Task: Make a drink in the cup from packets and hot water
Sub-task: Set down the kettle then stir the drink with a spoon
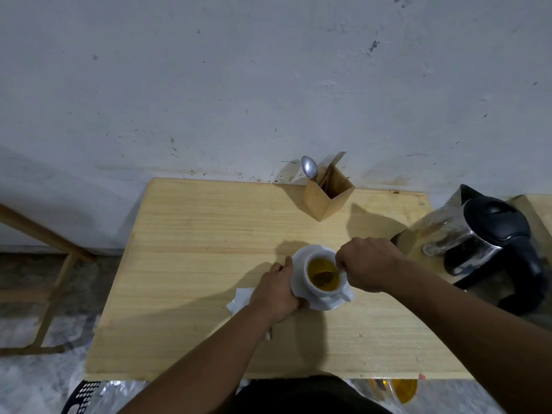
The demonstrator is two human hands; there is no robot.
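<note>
Right hand grips spoon, bowl in cup of yellow liquid; left hand grasps saucer rim; kettle stands right.

Both forearms are totally bare, no sleeves, watch or rings showing on the left hand or right hand, and there's just a dark black garment down at the bottom edge.
</note>
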